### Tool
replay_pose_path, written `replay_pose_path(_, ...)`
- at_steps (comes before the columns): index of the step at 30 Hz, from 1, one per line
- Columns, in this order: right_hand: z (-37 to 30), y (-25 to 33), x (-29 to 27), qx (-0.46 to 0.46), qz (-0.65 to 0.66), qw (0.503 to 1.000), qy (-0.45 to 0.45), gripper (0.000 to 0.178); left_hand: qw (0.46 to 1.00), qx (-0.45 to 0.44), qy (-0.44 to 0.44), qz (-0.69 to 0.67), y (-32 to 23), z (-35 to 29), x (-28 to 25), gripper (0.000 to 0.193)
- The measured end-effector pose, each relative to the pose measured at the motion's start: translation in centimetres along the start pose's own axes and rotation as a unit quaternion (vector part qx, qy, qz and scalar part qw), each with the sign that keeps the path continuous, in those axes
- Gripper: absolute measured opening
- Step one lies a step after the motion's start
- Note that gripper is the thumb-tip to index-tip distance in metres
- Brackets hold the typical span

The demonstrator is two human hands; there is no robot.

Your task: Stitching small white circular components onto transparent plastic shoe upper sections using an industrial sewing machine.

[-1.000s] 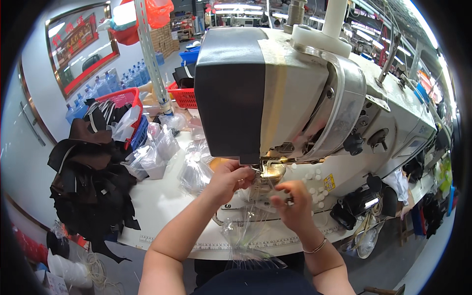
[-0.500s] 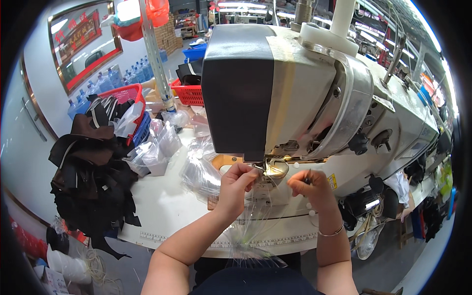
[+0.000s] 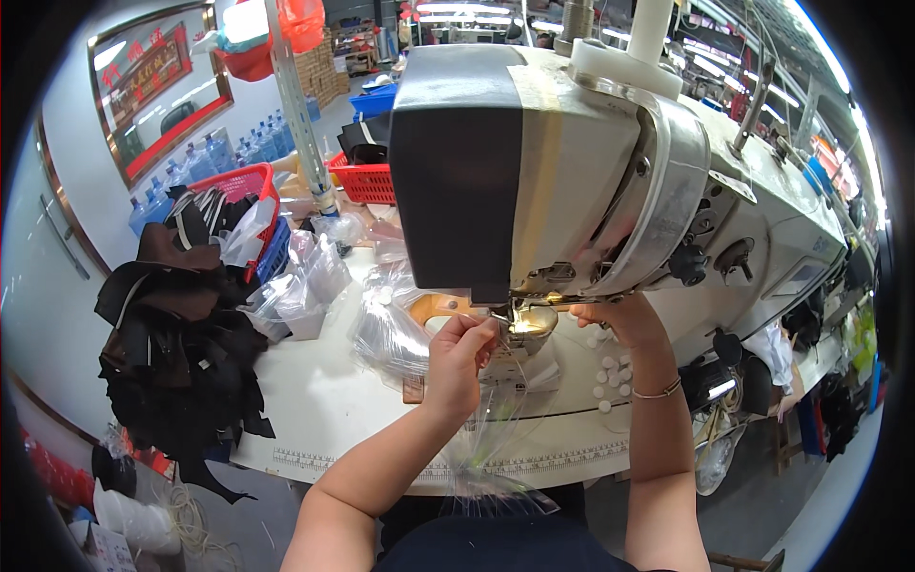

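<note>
A large sewing machine [image 3: 591,191] with a dark front cover fills the middle of the view. At its lit needle area [image 3: 524,322], my left hand [image 3: 456,360] is closed in a pinch; what it holds is too small to make out. My right hand [image 3: 624,319] reaches under the machine's arm, right of the needle. Its fingers are curled and partly hidden, so what they grip cannot be told. Clear plastic sheeting [image 3: 486,448] hangs from below the needle over the table's front edge. Several small white discs [image 3: 612,377] lie below my right hand.
A heap of black and brown cut pieces [image 3: 181,353] lies at the left. Clear plastic bags [image 3: 391,329] rest left of the needle. Farther back stand red baskets [image 3: 362,181]. A metal post [image 3: 295,114] rises behind the table. A ruler strip [image 3: 381,465] runs along the front edge.
My right hand has moved up and away from me, under the machine's arm, uncovering the white discs. The left hand stays near the needle. The view has shifted slightly.
</note>
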State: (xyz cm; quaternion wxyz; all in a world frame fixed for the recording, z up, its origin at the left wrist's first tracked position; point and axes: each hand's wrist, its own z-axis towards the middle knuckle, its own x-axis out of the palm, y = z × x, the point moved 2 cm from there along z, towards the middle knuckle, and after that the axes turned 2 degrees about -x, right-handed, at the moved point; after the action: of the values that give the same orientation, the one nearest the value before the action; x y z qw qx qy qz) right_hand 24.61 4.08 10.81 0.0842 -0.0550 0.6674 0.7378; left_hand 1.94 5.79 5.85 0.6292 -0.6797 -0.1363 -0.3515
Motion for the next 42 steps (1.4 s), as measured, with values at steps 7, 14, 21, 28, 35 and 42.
replay_pose_path(7,3.2,-6.0,-3.8,-0.105,-0.212,0.969,-0.067,0.018,0.998,0.04,-0.027,0.03,0.8,-0.8,0.8,0.009)
replay_pose_path(14,2.4,-5.8,-3.4,-0.071,-0.215,0.96,-0.162,0.019,0.988,0.111,-0.016,0.102,0.9,-1.3,1.0,0.009)
replay_pose_path(21,0.7,-5.5,-2.8,-0.035,-0.216,0.943,-0.25,0.02,0.988,0.083,-0.004,0.134,0.7,-1.1,0.8,0.011)
replay_pose_path(28,-6.2,-8.5,-1.1,-0.029,-0.113,0.979,-0.169,0.023,0.988,0.076,-0.011,0.131,0.3,-1.5,1.4,0.01)
replay_pose_path(35,-8.7,-8.3,1.6,0.014,-0.003,0.993,-0.115,0.028,0.98,0.044,-0.012,0.192,-0.6,-0.7,0.3,0.018)
replay_pose_path(42,-10.6,-9.9,0.4,-0.024,0.027,0.987,-0.154,0.035,0.999,-0.035,-0.007,0.023,-1.1,1.1,1.6,0.009)
